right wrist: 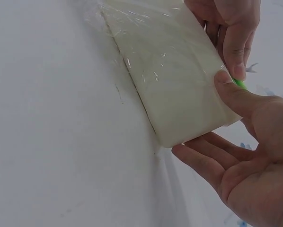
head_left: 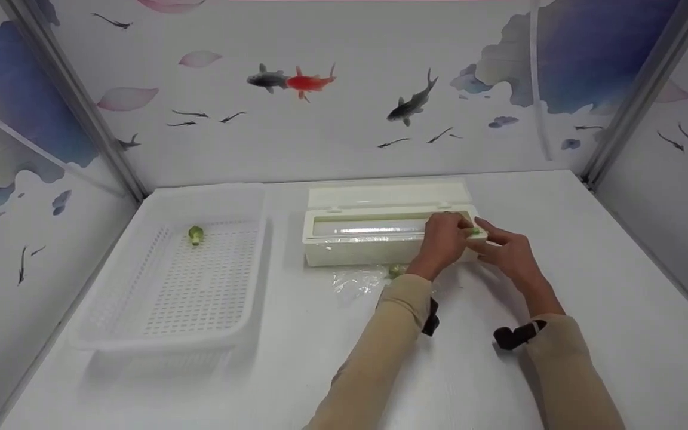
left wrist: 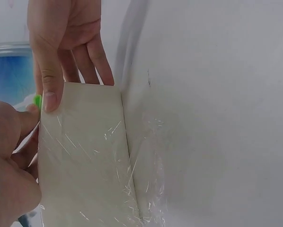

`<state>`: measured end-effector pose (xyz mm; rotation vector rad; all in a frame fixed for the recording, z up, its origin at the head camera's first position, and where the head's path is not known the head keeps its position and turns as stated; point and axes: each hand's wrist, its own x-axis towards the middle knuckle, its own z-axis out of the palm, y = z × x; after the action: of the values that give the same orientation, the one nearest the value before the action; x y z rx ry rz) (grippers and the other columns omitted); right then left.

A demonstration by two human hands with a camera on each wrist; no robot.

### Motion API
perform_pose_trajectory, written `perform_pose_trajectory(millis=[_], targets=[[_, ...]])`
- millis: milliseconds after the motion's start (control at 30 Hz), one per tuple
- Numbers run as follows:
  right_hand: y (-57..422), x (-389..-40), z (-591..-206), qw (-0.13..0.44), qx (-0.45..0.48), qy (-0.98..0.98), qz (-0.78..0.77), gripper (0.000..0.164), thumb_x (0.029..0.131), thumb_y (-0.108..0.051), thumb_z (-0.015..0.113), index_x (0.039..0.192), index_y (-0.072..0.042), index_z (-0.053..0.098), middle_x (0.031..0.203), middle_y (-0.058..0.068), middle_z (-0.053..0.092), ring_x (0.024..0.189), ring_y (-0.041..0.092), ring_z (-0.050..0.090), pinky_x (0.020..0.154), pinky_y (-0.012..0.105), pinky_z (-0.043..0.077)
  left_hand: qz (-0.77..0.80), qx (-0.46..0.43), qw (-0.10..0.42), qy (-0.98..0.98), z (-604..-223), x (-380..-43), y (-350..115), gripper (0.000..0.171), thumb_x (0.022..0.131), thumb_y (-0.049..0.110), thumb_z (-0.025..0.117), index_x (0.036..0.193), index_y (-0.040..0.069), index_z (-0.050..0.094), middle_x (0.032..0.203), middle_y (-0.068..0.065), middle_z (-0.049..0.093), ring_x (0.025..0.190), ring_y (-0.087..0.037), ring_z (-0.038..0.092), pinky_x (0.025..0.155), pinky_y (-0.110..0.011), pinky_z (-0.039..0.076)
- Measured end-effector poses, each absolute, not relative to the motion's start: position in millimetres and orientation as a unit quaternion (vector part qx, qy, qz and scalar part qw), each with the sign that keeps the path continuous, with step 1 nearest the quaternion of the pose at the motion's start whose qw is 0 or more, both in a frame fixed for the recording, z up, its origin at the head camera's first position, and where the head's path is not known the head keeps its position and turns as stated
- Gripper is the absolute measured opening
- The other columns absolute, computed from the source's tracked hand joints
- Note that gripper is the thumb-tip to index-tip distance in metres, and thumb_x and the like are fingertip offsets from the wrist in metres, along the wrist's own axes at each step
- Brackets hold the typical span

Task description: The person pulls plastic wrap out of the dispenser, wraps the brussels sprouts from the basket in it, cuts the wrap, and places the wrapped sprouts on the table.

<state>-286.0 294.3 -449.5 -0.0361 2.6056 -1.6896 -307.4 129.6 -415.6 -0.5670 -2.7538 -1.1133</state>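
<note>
A cream cling film dispenser (head_left: 353,253) lies with its lid (head_left: 389,194) raised, and a roll of clear film (head_left: 374,228) shows inside. At its right end my left hand (head_left: 444,239) pinches a small green slide cutter (right wrist: 239,84) on the top edge. My right hand (head_left: 508,254) grips that same end, thumb on the front face and fingers round the end face (right wrist: 269,156). Clear film (left wrist: 153,175) hangs over the front onto the table. Beside my left wrist sits a small green vegetable piece (head_left: 396,271), partly hidden by the wrist.
A white perforated basket (head_left: 248,298) stands on the left, holding another green vegetable piece (head_left: 196,234). Printed panels (head_left: 344,131) enclose the white table (head_left: 636,310) at the back and sides.
</note>
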Motion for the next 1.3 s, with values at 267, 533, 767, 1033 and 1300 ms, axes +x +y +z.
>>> perform_pose_trajectory(millis=[267,533,767,1033,1300], targets=[[294,-286,-448,0.019,-0.005,0.843,-0.538,0.075,0.091,-0.048,0.071,0.154,-0.024,0.038,0.164,0.008,0.030,0.138,0.034,0.049,0.085,0.012,0.056,-0.357,-0.179,0.043,-0.916,-417,-307,129,0.018,0.102,0.023,0.060,0.109,0.013,0.073,0.111,-0.001,0.064,0.105,-0.012,0.056,0.091,-0.021,0.049],[293,-285,-451,0.024,-0.001,0.841,-0.540,0.073,0.091,-0.045,0.071,0.154,-0.024,0.039,0.165,0.008,0.028,0.140,0.033,0.048,0.090,0.017,0.056,-0.409,-0.173,0.025,-0.896,-420,-304,125,0.019,0.103,0.021,0.057,0.111,0.010,0.070,0.136,-0.007,0.048,0.118,-0.014,0.057,0.093,-0.020,0.052],[294,-285,-448,0.028,0.001,0.836,-0.548,0.073,0.092,-0.044,0.071,0.154,-0.026,0.038,0.164,0.011,0.030,0.135,0.032,0.052,0.089,0.016,0.057,-0.411,-0.190,0.002,-0.892,-416,-305,118,0.020,0.105,0.016,0.051,0.114,0.006,0.067,0.138,-0.008,0.045,0.113,-0.014,0.059,0.086,-0.018,0.051],[294,-286,-447,0.031,0.004,0.833,-0.552,0.077,0.090,-0.046,0.073,0.154,-0.025,0.037,0.164,0.010,0.029,0.137,0.031,0.049,0.088,0.013,0.055,-0.392,-0.220,0.001,-0.893,-413,-310,110,0.023,0.104,0.018,0.055,0.122,0.008,0.066,0.135,-0.008,0.052,0.131,-0.017,0.053,0.107,-0.022,0.047],[293,-286,-447,0.030,0.008,0.835,-0.549,0.076,0.090,-0.046,0.073,0.154,-0.026,0.038,0.163,0.010,0.032,0.134,0.028,0.052,0.091,0.018,0.057,-0.379,-0.256,0.030,-0.889,-418,-312,105,0.021,0.101,0.015,0.060,0.116,0.006,0.072,0.115,-0.007,0.065,0.111,-0.016,0.062,0.093,-0.017,0.051]])
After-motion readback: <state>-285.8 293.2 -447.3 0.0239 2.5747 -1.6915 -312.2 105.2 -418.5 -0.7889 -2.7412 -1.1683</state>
